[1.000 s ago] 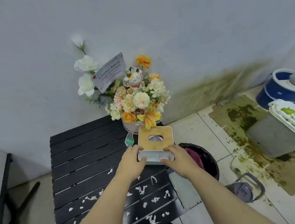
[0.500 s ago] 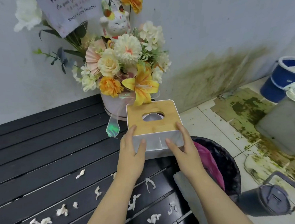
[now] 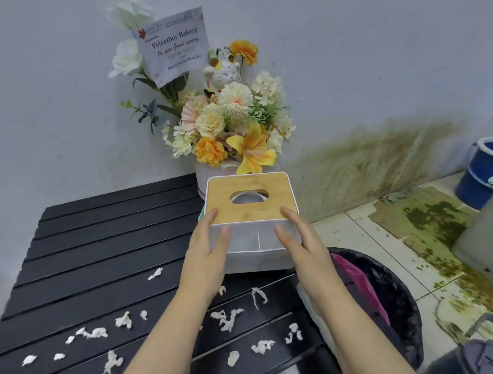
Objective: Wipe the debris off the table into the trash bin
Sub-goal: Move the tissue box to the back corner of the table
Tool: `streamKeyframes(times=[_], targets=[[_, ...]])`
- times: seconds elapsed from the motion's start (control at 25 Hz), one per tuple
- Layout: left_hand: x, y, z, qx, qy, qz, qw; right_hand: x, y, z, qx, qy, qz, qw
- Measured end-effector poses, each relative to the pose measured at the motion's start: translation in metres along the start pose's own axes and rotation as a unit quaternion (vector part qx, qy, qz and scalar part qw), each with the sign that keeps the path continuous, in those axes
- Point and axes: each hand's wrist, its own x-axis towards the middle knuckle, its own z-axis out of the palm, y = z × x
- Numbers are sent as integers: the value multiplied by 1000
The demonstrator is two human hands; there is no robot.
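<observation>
Head | both hands (image 3: 206, 258) (image 3: 302, 250) grip tissue box (image 3: 250, 213) | table (image 3: 96, 243) right edge, bin (image 3: 396, 302) beside

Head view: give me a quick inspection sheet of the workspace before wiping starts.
Surface: black slatted table, near half littered.
Job's things: white paper scraps scattered; black trash bin at the table's right edge, pink bag inside.
Clutter: tissue box; flower arrangement behind it.
Grippers: left hand and right hand grip the box's sides.
Cables: nothing seen.
Surroundings: stained wall and floor, blue bucket.
</observation>
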Motion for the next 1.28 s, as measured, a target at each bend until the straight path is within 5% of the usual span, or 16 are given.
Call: streamKeyframes(times=[0.32, 0.52, 0.84, 1.04, 1.28], targets=[[-22, -16, -146, 3, 174, -27, 984, -3, -47, 128, 10, -174, -73, 982], [21, -67, -250, 65, 186, -82, 977, 43, -67, 232, 27, -289, -17, 957], [80, -139, -274, 26, 164, -96, 982, 98, -28, 303, 33, -300, 27, 953], [109, -149, -291, 105, 101, -83, 986, 130, -20, 311, -2, -314, 26, 949], [135, -143, -289, 200, 125, -110, 966, 150, -29, 318, -20, -313, 38, 949]])
